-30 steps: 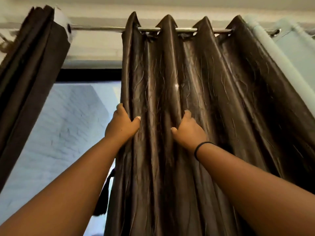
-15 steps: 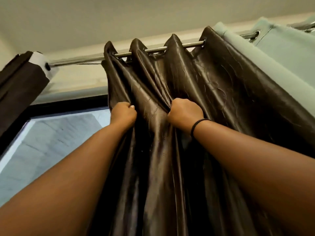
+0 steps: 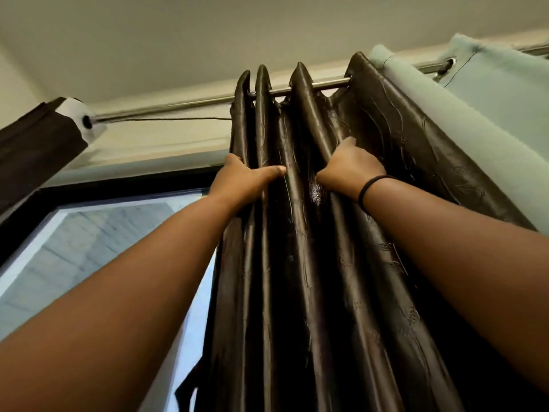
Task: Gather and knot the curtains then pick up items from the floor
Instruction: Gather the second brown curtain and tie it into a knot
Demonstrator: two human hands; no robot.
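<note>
a room in a home, seen at its window

a metal curtain rod (image 3: 184,106) crosses the upper middle of the frame under a plain ceiling (image 3: 208,31), carrying a brown satin curtain (image 3: 312,263) and a pale green curtain (image 3: 499,93) at upper right; a dark-framed window (image 3: 89,233) fills the lower left.

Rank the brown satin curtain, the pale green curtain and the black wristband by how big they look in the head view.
1. brown satin curtain
2. pale green curtain, partly cut off by the frame
3. black wristband
</note>
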